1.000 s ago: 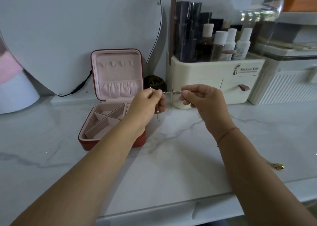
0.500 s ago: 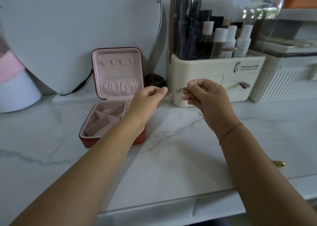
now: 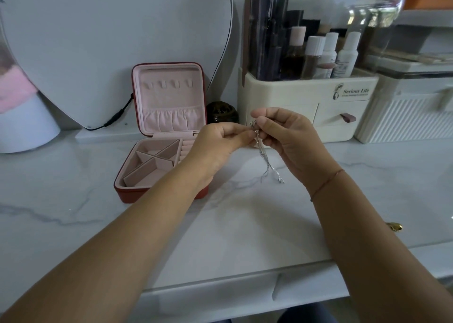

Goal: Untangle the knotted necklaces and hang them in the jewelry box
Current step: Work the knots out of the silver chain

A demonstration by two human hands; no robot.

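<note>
Moved: left hand (image 3: pixel 215 146) and right hand (image 3: pixel 291 138) now meet; thin silver necklaces (image 3: pixel 266 165) dangle.
Fingers (image 3: pixel 269 124): both hands pinch the necklaces.
Writing: cream organizer (image 3: pixel 294 92), "Serious Life".
Jewelry box (image 3: pixel 171 97): red shell, pink lining.

This is a home dressing table: a white marble-look top (image 3: pixel 245 224) carries a heart-shaped mirror (image 3: pixel 110 40) at its back left, a cream cosmetics organiser (image 3: pixel 294 89) full of bottles (image 3: pixel 328 53) at its back right, and an open pink-lined jewelry box (image 3: pixel 171 97) between them.

Single head cam, wide-angle: looks fwd & down over marble worktop (image 3: pixel 257 229) front edge toward its back edge; close range.
</note>
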